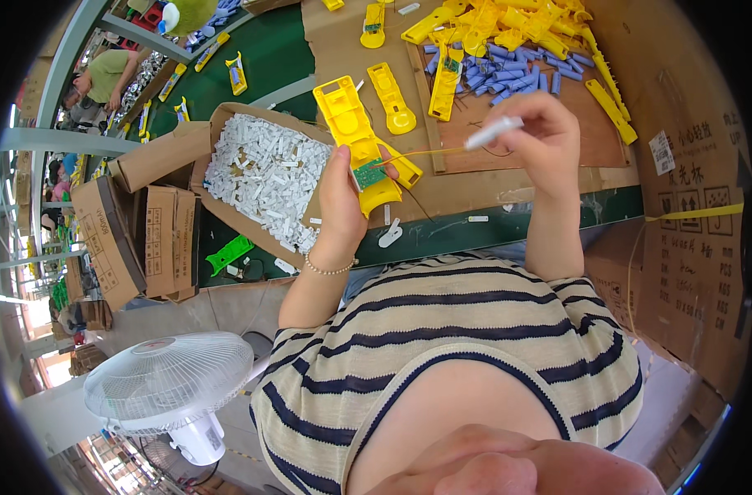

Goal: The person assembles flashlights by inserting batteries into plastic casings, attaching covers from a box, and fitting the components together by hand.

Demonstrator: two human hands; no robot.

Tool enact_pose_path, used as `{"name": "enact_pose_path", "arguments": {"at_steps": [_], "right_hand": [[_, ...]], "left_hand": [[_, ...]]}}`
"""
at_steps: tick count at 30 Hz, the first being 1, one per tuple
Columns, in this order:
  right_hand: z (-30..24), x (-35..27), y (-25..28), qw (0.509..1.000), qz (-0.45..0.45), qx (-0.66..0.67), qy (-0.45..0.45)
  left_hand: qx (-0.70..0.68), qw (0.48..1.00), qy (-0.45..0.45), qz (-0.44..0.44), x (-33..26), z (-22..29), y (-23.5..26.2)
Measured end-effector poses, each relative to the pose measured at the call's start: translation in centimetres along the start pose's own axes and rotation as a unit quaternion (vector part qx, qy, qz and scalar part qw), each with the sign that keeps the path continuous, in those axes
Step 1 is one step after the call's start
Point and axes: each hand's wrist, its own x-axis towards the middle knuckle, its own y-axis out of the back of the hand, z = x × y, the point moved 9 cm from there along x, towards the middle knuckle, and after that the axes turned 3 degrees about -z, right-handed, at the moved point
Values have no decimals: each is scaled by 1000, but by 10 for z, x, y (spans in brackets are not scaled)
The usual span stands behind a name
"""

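My left hand [340,202] grips a long yellow plastic housing [353,132] with a small green circuit board [368,174] set in its lower end. My right hand [545,140] pinches a small white cylindrical part [493,132], from which a thin yellow wire [425,152] runs to the board. Both hands are held above the front edge of a green table [508,223]. A bead bracelet circles my left wrist.
An open cardboard box of several small white parts [264,177] lies left of my hands. Yellow housings [475,29] and blue cylinders [516,74] are piled on cardboard behind. Cartons stand left and right, a white fan [165,384] lower left, another person [103,78] far left.
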Motion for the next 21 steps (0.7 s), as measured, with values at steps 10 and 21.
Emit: {"name": "enact_pose_path", "arguments": {"at_steps": [10, 21], "right_hand": [[38, -10, -5, 982, -63, -42, -175], [46, -11, 9, 980, -25, -17, -196]], "left_hand": [[48, 991, -117, 35, -1, 33, 15], [107, 987, -116, 11, 0, 30, 6]]}}
